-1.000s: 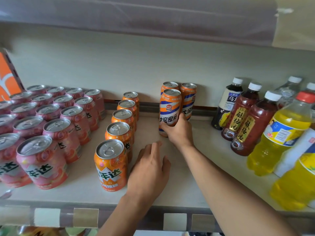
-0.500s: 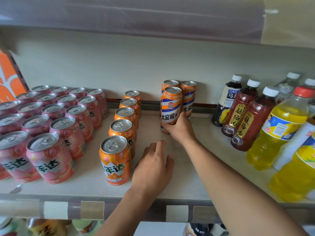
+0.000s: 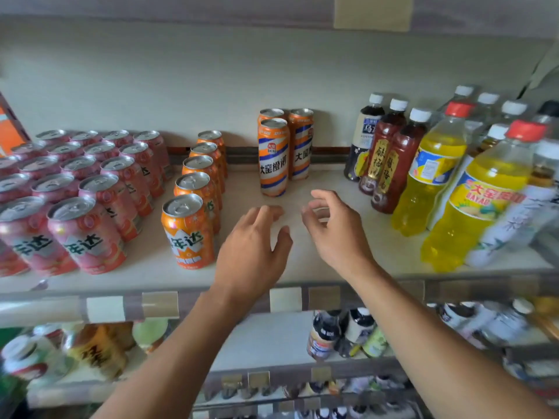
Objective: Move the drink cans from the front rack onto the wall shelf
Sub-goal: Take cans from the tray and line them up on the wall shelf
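Right hand (image 3: 335,228) off tall can (image 3: 273,158), withdrawn, empty, fingers loosely curled; left hand (image 3: 254,249) relaxed, empty. Next: fetch can, set upright beside trio.

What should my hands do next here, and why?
Probably draw both back toward the front rack for another can. The left hand and right hand hold nothing, and the tall striped can stands upright on the shelf, apart from both hands, with bare space beside it.

glossy metal cans (image 3: 273,157), matt shelf (image 3: 272,189)
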A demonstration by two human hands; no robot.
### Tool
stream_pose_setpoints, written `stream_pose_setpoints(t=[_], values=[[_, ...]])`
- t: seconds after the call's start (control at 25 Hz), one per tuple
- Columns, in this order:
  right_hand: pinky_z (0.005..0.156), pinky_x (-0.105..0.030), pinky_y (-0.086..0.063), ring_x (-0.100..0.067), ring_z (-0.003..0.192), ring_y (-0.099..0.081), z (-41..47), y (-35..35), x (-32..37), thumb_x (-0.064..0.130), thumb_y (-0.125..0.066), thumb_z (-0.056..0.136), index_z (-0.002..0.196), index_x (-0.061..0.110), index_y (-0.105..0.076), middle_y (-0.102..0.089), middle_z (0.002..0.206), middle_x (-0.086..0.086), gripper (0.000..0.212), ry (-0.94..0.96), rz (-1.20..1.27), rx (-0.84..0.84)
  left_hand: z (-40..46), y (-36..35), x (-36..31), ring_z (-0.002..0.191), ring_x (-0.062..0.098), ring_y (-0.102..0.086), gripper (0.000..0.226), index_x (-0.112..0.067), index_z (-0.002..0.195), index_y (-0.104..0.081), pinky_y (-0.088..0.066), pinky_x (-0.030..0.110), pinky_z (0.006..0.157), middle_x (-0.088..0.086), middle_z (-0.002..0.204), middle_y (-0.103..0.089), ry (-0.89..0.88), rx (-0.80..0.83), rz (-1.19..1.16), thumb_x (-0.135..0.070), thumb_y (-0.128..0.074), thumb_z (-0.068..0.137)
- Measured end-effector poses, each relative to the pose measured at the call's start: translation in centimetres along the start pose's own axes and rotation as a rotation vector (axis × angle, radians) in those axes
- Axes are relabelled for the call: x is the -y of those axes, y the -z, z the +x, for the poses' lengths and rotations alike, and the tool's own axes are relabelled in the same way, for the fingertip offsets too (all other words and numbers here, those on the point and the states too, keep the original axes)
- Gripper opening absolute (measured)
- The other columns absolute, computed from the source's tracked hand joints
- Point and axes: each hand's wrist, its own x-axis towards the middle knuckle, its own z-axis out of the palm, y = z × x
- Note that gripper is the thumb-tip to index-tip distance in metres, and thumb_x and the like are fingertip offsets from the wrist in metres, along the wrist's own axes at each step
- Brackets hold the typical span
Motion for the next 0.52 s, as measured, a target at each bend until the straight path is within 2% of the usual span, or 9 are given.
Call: stream_pose_setpoints(t=[0.08,0.16,0.28,0.36,0.52], values=[[0.081,-0.029,-0.054,-0.007,0.093,-0.061,-3.5,0.3,-0.4,0.026,-0.061,0.095,0.127,0.015,-0.057,-0.066,0.108,0.005,0.035,0.090,0.044,-0.074,-2.2,0.6,-1.7,0.099,0.016,-0.061,0.030,-0.016,0.115,-0.059,-0.051,0.032,0.077,-0.002,0.108,-0.063,-0.031,0.008,-0.030,-0.031,-0.051,0.090],[0.079,-0.023,-0.052,-0.006,0.091,-0.059,-6.8,0.6,-0.7,0.024,-0.059,0.095,0.125,0.013,-0.058,-0.065,0.107,0.004,0.032,0.148,0.057,-0.146,-4.5,1.1,-2.5,0.097,0.011,-0.060,0.028,-0.015,0.116,-0.059,-0.052,0.034,0.077,-0.003,0.107,-0.063,-0.076,0.041,-0.071,-0.028,-0.052,0.092],[0.079,-0.017,-0.048,-0.006,0.090,-0.059,-11.9,1.6,-1.4,0.027,-0.054,0.095,0.123,0.008,-0.059,-0.065,0.104,0.003,0.034,0.167,0.054,-0.238,-7.7,1.1,-3.2,0.095,0.007,-0.060,0.029,-0.015,0.116,-0.059,-0.054,0.035,0.074,-0.004,0.106,-0.063,-0.130,0.122,-0.175,-0.028,-0.049,0.093],[0.081,-0.020,-0.049,-0.010,0.091,-0.061,-15.0,2.1,-2.3,0.028,-0.051,0.095,0.121,0.005,-0.060,-0.066,0.102,0.000,0.035,0.152,0.009,-0.252,-9.7,0.4,-3.1,0.095,0.007,-0.061,0.030,-0.016,0.117,-0.059,-0.055,0.035,0.073,-0.004,0.106,-0.063,-0.159,0.193,-0.227,-0.031,-0.047,0.093],[0.083,-0.028,-0.052,-0.014,0.093,-0.062,-21.9,1.5,-5.1,0.025,-0.051,0.095,0.119,0.003,-0.062,-0.066,0.101,-0.003,0.035,0.001,-0.128,-0.248,-14.5,-1.9,-0.2,0.094,0.010,-0.061,0.035,-0.017,0.118,-0.058,-0.054,0.036,0.073,-0.005,0.107,-0.063,-0.188,0.387,-0.280,-0.037,-0.043,0.093]])
